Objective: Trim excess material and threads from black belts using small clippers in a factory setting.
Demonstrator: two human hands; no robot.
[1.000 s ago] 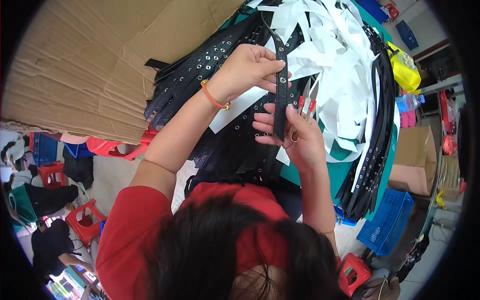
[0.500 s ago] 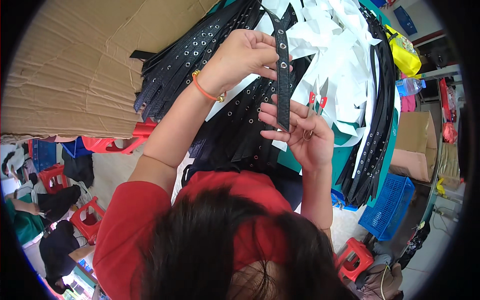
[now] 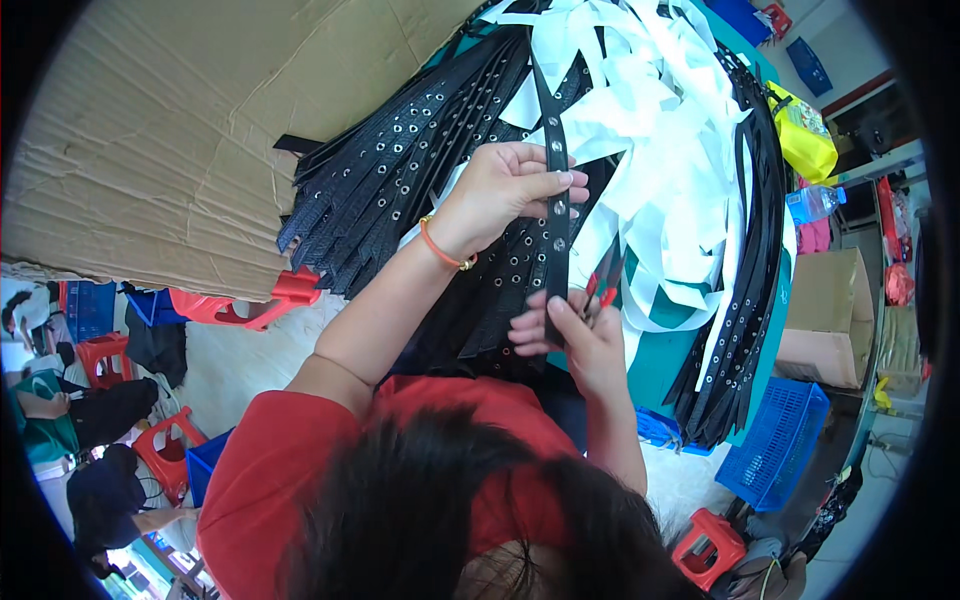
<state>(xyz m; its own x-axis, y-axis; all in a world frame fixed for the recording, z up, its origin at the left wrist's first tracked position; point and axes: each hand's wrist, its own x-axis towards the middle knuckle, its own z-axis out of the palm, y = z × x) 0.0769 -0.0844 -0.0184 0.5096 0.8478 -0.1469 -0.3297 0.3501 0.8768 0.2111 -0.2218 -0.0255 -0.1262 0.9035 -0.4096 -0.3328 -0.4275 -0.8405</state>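
Note:
A black belt strap [image 3: 557, 275] with a row of metal eyelets runs down the middle, stretched between my two hands. My left hand [image 3: 500, 192] pinches it between thumb and fingers partway along its length. Lower down, my right hand [image 3: 592, 348] has its thumb on the strap near the lower end. Small thread snips [image 3: 607, 285] with red parts sit in that same hand, blades pointing up and away. Under my left hand spreads a pile of similar black eyelet straps [image 3: 400, 130]. White strips [image 3: 650, 170] lie heaped just right of the held strap.
Brown cardboard [image 3: 150, 150] covers the left side. More black straps [image 3: 755, 250] hang over the right edge of the green table [image 3: 650, 350]. A blue basket [image 3: 775, 450], cardboard box [image 3: 825, 320] and red stool [image 3: 708, 550] stand right; other people are at lower left.
My left hand has slid down the strap toward me. My right hand has also moved nearer and slightly left, its thumb now on the strap. The snips have come down with it.

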